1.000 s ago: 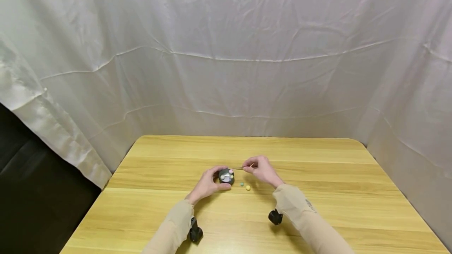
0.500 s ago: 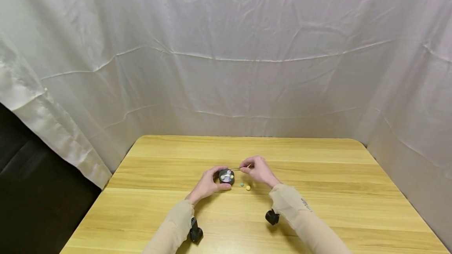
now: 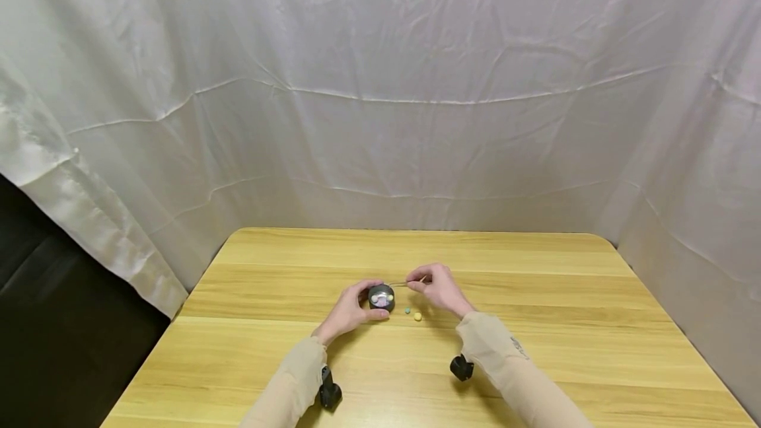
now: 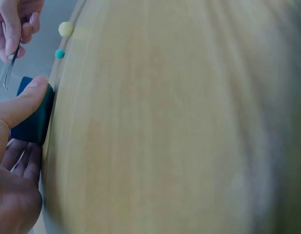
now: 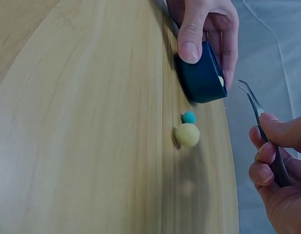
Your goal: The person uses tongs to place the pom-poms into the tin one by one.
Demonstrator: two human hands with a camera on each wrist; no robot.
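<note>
Pink pom-pom (image 3: 382, 302) is off the tweezers (image 5: 258, 108) versus a second ago; looks to be inside the dark cup (image 5: 201, 80), so that placement seems done. Left hand (image 3: 349, 310) clamped round cup, right hand (image 3: 441, 288) pinching tweezers, tips parted. Teal pom-pom (image 5: 189, 117), yellow pom-pom (image 5: 187, 135) lie near cup on wood-grain bench (image 3: 238, 349). Pale curtain (image 3: 416, 150) behind.

Two balls (image 5: 188, 134) lie right of the container (image 5: 200, 80) on the table (image 3: 594, 322).

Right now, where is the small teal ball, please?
In the head view, the small teal ball lies on the table, just right of the dark round container, with the larger yellow ball further right and slightly lower.
</note>
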